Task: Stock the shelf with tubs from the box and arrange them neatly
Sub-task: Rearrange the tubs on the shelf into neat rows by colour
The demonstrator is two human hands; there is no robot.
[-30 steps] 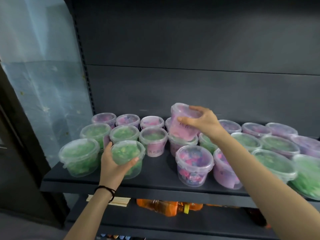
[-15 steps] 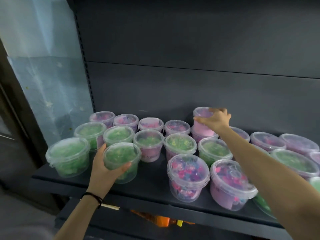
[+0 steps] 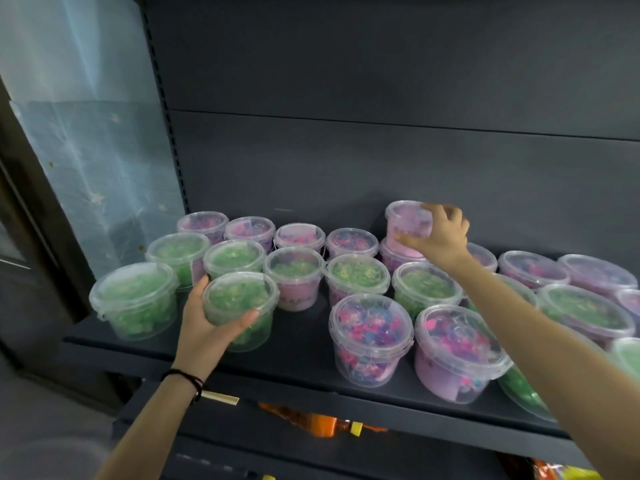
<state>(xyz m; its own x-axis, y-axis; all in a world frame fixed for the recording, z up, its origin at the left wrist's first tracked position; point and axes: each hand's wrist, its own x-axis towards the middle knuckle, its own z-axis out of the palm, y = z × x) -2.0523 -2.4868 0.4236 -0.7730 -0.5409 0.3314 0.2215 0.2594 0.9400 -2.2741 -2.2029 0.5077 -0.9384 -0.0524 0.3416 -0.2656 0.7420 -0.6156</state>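
Note:
Several clear lidded tubs with green or pink-purple filling stand in rows on a dark shelf (image 3: 304, 344). My left hand (image 3: 204, 323) grips a green tub (image 3: 239, 306) at the front left, fingers wrapped round its side. My right hand (image 3: 440, 233) holds a pink tub (image 3: 407, 223) from its right side, thumb low on its front; it sits stacked on another pink tub (image 3: 394, 261) in the back row. No box is in view.
A green tub (image 3: 135, 299) stands at the shelf's left front corner. Two pink-purple tubs (image 3: 370, 337) (image 3: 457, 351) stand front centre, with bare shelf between them and my left hand. Orange packets (image 3: 311, 419) lie on the lower shelf. The dark back panel (image 3: 346, 161) rises behind.
My right hand carried the pink tub from mid-shelf to the back row and set it on top of another pink tub. My left hand kept its hold on the green tub.

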